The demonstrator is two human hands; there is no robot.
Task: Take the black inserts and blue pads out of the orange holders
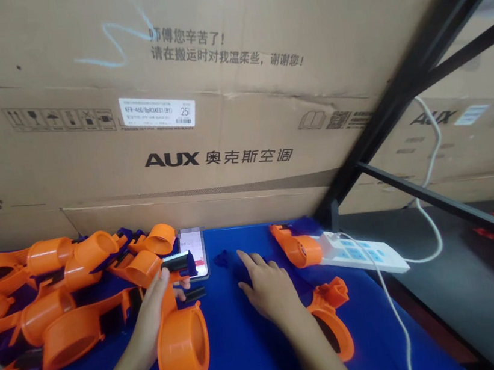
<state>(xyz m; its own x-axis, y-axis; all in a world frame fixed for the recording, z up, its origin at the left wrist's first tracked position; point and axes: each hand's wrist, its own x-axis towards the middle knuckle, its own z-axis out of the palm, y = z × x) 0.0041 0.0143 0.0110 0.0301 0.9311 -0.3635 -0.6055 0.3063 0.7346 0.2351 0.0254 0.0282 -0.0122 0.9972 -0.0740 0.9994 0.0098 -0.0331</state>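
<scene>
My left hand [154, 309] is closed around an orange tape dispenser [184, 345], its round hub hanging down. At its upper end are a black roller, a whitish serrated strip and a dark blue end piece. My right hand [270, 288] is palm down over the blue tabletop [246, 355], index finger stretched out and thumb apart. Just beyond its fingertips lies a small dark blue plastic part [223, 258]. More dark blue plastic shows beside and under this hand, partly hidden. A black part [192, 295] sits behind my left fingers.
Several orange tape dispensers [51, 254] are heaped on the left. Two orange pieces [303, 250] [338, 324] lie on the right, near a white power strip [360, 252] with cables. A phone [199, 252] lies at the back, before a large cardboard sheet [219, 110]. A black metal frame [382, 106] rises at right.
</scene>
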